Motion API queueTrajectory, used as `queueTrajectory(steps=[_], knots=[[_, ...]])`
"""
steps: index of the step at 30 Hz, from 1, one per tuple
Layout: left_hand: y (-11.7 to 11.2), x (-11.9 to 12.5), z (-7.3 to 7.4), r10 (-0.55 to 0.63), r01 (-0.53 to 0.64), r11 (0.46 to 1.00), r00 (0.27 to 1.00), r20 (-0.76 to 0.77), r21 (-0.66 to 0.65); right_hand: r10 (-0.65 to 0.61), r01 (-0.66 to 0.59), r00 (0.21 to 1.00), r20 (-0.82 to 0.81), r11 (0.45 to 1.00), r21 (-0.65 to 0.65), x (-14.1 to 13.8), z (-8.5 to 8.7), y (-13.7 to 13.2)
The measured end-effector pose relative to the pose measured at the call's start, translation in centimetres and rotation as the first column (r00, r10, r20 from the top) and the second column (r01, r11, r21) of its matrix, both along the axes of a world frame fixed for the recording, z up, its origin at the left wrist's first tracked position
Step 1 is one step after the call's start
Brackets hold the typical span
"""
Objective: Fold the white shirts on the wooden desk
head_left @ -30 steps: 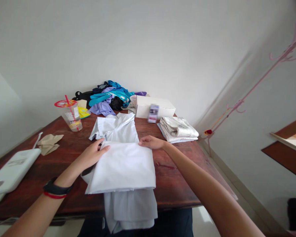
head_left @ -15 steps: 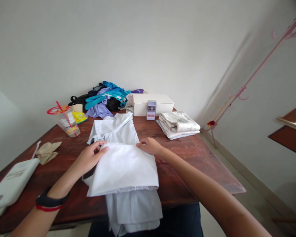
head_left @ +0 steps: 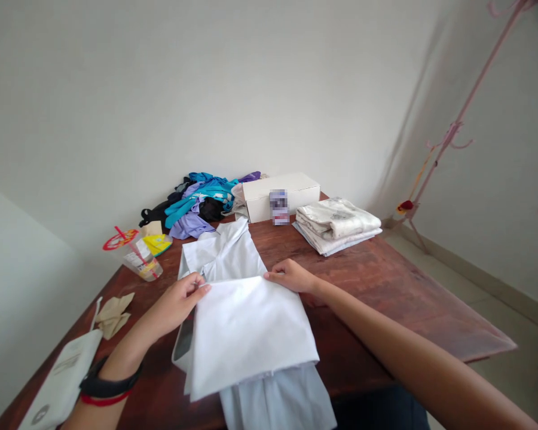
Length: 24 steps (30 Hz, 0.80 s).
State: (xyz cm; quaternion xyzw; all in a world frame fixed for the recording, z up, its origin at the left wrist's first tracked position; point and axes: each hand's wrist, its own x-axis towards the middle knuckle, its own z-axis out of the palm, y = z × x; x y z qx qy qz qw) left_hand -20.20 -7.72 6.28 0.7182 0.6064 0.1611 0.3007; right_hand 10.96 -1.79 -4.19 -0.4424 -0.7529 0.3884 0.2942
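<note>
A white shirt (head_left: 251,334) lies partly folded on the wooden table in front of me, with one smooth panel on top. Its far part (head_left: 226,251) spreads away from me, and its near end hangs over the table's front edge. My left hand (head_left: 186,301) pinches the far left corner of the top panel between thumb and fingers. At the far right corner, my right hand (head_left: 293,278) grips the same folded edge. Some fingertips of both hands are hidden by the cloth or by the hands themselves.
Folded clothes (head_left: 336,224) sit stacked at the right, beside a white box (head_left: 296,182). A clothes pile (head_left: 201,200) lies against the wall. Leftward are a plastic cup (head_left: 138,257), a crumpled napkin (head_left: 115,316) and a white power bank (head_left: 65,379). A pink rack (head_left: 452,128) stands beyond.
The view has turned and tilted slightly, so the table things sit lower and mostly farther right. Both hands keep hold of the fold's far edge, which looks a little straighter.
</note>
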Motion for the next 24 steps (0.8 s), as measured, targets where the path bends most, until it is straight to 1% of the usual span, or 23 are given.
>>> queueTrajectory(steps=[1,2,3,4,5,7,10,13,15,17,18,19,20,21,23,24], knots=[[0.0,0.1,0.1,0.031,-0.027,0.996,0.999,0.040,-0.088,0.019,-0.019,1.000,-0.014,1.000,-0.020,0.2,0.0,0.1],[0.1,0.2,0.0,0.063,-0.053,0.989,0.995,0.071,-0.142,0.036,-0.038,0.999,-0.030,0.999,-0.038,0.4,0.1,0.2],[0.3,0.3,-0.2,0.085,-0.071,0.986,0.992,0.092,-0.152,0.047,-0.049,0.998,-0.048,0.998,-0.049,0.5,0.2,0.2],[0.6,0.3,-0.5,0.094,-0.081,0.989,0.990,0.104,-0.121,0.046,-0.049,0.997,-0.066,0.997,-0.051,0.6,0.3,0.2],[1.0,0.3,-0.9,0.096,-0.089,0.994,0.990,0.107,-0.062,0.028,-0.032,0.997,-0.078,0.998,-0.046,0.6,0.3,0.2],[1.8,0.3,-2.1,0.107,-0.111,0.991,0.993,0.059,0.071,-0.044,0.043,0.996,-0.077,0.999,-0.018,0.3,0.2,0.1],[2.6,0.3,-4.1,0.147,-0.121,0.972,0.981,-0.123,0.203,-0.161,0.162,0.986,-0.033,0.985,0.056,-0.3,0.0,-0.5],[2.2,0.4,-5.5,0.164,-0.071,0.950,0.942,-0.293,0.305,-0.215,0.212,0.977,0.010,0.970,0.118,-0.9,0.2,-1.2],[1.2,0.8,-5.6,0.213,-0.045,0.914,0.899,-0.383,0.404,-0.236,0.229,0.971,0.042,0.964,0.134,-1.1,0.5,-1.6],[-0.3,1.5,-5.1,0.258,0.004,0.857,0.862,-0.437,0.515,-0.255,0.244,0.965,0.066,0.959,0.143,-1.2,0.8,-2.0],[-1.1,2.0,-4.7,0.248,0.047,0.830,0.862,-0.443,0.556,-0.261,0.249,0.963,0.071,0.957,0.149,-1.3,0.8,-2.1],[-1.9,2.5,-4.3,0.198,0.108,0.811,0.874,-0.444,0.575,-0.265,0.252,0.962,0.071,0.955,0.156,-1.4,0.8,-2.2],[-2.7,3.1,-4.0,0.111,0.187,0.800,0.888,-0.446,0.570,-0.267,0.253,0.961,0.067,0.953,0.164,-1.4,0.7,-2.3],[-3.3,3.6,-3.9,-0.003,0.281,0.791,0.890,-0.456,0.543,-0.266,0.252,0.962,0.064,0.952,0.171,-1.5,0.6,-2.3],[-4.1,4.5,-4.1,-0.210,0.456,0.769,0.842,-0.496,0.448,-0.261,0.246,0.963,0.063,0.953,0.178,-1.4,0.3,-2.2],[-4.3,4.8,-4.5,-0.273,0.512,0.761,0.809,-0.520,0.399,-0.256,0.241,0.965,0.063,0.954,0.179,-1.3,0.3,-2.2]])
